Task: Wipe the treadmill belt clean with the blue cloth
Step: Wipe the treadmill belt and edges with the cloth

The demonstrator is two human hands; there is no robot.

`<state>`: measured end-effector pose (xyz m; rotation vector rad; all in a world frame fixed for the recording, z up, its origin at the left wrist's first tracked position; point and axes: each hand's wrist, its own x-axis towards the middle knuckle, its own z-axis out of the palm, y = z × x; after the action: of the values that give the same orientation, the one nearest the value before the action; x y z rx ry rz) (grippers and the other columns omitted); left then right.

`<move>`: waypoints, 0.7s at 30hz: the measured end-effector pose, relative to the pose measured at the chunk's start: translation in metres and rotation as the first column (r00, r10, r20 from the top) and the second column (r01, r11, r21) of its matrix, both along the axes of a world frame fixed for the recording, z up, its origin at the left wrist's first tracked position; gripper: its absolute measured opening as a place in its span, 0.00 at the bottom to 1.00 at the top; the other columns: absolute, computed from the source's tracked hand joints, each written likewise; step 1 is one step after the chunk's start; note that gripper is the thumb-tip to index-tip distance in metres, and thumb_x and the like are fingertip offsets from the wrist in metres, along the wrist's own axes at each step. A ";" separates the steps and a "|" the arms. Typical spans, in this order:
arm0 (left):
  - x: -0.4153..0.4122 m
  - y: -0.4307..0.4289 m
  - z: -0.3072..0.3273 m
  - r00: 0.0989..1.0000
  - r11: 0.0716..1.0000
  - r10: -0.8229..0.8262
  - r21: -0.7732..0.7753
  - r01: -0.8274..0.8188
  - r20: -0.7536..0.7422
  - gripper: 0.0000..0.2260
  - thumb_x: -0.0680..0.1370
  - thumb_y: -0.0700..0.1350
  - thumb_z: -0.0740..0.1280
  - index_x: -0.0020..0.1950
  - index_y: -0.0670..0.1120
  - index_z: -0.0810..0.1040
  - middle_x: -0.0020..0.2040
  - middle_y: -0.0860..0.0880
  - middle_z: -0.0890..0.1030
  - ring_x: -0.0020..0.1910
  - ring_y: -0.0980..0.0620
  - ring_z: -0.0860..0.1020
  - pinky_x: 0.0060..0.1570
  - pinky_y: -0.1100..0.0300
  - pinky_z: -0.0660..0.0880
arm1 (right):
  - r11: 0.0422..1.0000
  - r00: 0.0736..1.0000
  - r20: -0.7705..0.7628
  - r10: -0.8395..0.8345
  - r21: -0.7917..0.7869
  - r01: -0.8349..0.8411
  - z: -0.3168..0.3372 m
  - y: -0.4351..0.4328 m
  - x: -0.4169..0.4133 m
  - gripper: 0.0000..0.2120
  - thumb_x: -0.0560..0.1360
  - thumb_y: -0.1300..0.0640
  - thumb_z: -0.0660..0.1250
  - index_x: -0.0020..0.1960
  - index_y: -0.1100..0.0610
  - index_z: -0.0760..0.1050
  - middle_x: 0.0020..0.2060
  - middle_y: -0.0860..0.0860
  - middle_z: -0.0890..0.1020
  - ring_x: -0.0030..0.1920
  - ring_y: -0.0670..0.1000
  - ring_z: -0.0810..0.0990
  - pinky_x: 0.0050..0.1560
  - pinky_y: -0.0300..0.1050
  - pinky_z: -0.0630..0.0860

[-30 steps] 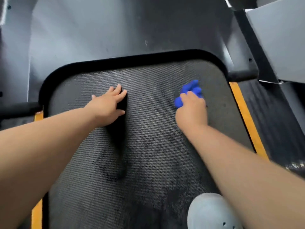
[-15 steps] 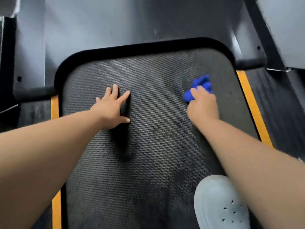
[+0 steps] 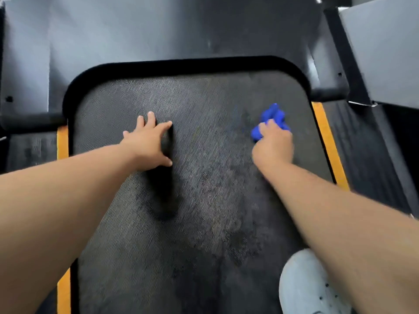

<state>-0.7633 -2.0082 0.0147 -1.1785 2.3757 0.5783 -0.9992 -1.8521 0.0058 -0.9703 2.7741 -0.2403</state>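
The dark textured treadmill belt fills the middle of the view, with darker blotches down its centre. My right hand grips a bunched blue cloth and presses it onto the belt near the right front corner; the hand and cloth are blurred. My left hand lies flat on the belt at the left, fingers spread and straight.
A black raised rim curves round the belt's front. Orange strips run along both sides, the left strip beside a black side rail. A grey motor cover lies ahead. A light grey perforated shoe stands at the bottom right.
My right hand with the cloth has shifted slightly along the belt's right side, and it is now motion-blurred. My left hand has stayed flat in place. The camera view has shifted a little.
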 end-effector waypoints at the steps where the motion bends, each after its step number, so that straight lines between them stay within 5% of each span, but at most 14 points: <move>1: -0.002 0.000 0.001 1.000 1.000 0.014 0.003 -0.014 -0.008 0.49 0.63 0.59 0.76 0.76 0.56 0.51 0.77 0.45 0.43 0.76 0.43 0.44 0.67 0.32 0.57 | 0.997 0.997 0.030 0.068 -0.032 -0.067 -0.002 -0.006 0.022 0.12 0.68 0.61 0.57 0.48 0.54 0.72 0.49 0.56 0.76 0.45 0.61 0.74 0.39 0.49 0.68; 4: -0.015 0.002 0.013 0.996 0.998 0.027 0.046 -0.031 0.088 0.55 0.60 0.62 0.77 0.77 0.54 0.48 0.77 0.41 0.42 0.76 0.38 0.43 0.69 0.35 0.56 | 0.837 0.834 0.077 0.546 -0.086 -0.540 -0.013 -0.006 0.086 0.17 0.66 0.61 0.57 0.51 0.51 0.76 0.55 0.51 0.77 0.46 0.60 0.76 0.42 0.54 0.74; 6: -0.027 0.007 0.022 0.991 0.998 0.018 0.055 -0.026 0.134 0.60 0.58 0.62 0.78 0.77 0.54 0.42 0.76 0.37 0.41 0.75 0.36 0.43 0.71 0.38 0.53 | 0.718 0.718 0.059 0.694 -0.124 -0.685 -0.011 0.005 0.083 0.22 0.67 0.60 0.59 0.60 0.52 0.78 0.63 0.49 0.77 0.53 0.60 0.77 0.50 0.56 0.76; 9: -0.046 0.016 0.023 0.996 0.997 -0.070 0.044 0.067 0.055 0.62 0.58 0.59 0.79 0.77 0.51 0.39 0.77 0.40 0.41 0.76 0.42 0.41 0.73 0.40 0.49 | 0.795 0.795 -0.019 0.606 -0.022 -0.606 -0.002 0.026 0.022 0.22 0.71 0.60 0.60 0.64 0.47 0.75 0.68 0.46 0.72 0.58 0.58 0.75 0.53 0.54 0.74; 12: -0.071 0.029 0.019 0.988 0.988 -0.147 0.043 0.146 0.044 0.61 0.59 0.60 0.79 0.77 0.49 0.38 0.77 0.44 0.38 0.76 0.43 0.38 0.72 0.39 0.49 | 0.961 0.966 -0.044 0.255 0.119 -0.249 0.000 0.061 -0.056 0.24 0.73 0.62 0.60 0.68 0.48 0.70 0.72 0.47 0.67 0.61 0.60 0.71 0.55 0.53 0.72; 16: -0.103 0.044 0.013 0.987 0.989 -0.145 0.032 0.143 0.067 0.60 0.60 0.60 0.78 0.77 0.51 0.39 0.77 0.46 0.38 0.76 0.42 0.40 0.67 0.33 0.57 | 0.995 0.998 -0.021 0.053 0.082 -0.051 -0.007 0.048 -0.042 0.16 0.68 0.63 0.59 0.54 0.55 0.71 0.61 0.54 0.72 0.47 0.60 0.71 0.35 0.49 0.62; 18: -0.112 0.051 0.010 0.991 0.995 -0.099 0.025 0.098 0.087 0.60 0.60 0.60 0.79 0.77 0.54 0.40 0.77 0.46 0.37 0.76 0.40 0.40 0.65 0.30 0.58 | 0.970 0.973 -0.045 0.227 -0.074 -0.230 -0.014 0.038 -0.006 0.16 0.66 0.63 0.57 0.51 0.56 0.75 0.60 0.55 0.75 0.45 0.60 0.73 0.36 0.48 0.67; 21: -0.116 0.054 0.010 0.989 0.997 -0.078 0.024 0.075 0.126 0.60 0.59 0.59 0.79 0.77 0.54 0.40 0.77 0.45 0.36 0.75 0.38 0.40 0.63 0.29 0.58 | 0.807 0.819 -0.048 0.572 -0.143 -0.573 -0.020 0.055 0.018 0.23 0.68 0.59 0.54 0.57 0.56 0.79 0.62 0.55 0.78 0.50 0.59 0.79 0.51 0.51 0.77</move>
<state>-0.8791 -1.9544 0.0248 -1.0779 2.2919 0.4855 -0.9816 -1.7966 -0.0140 -1.7865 2.3357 -0.3522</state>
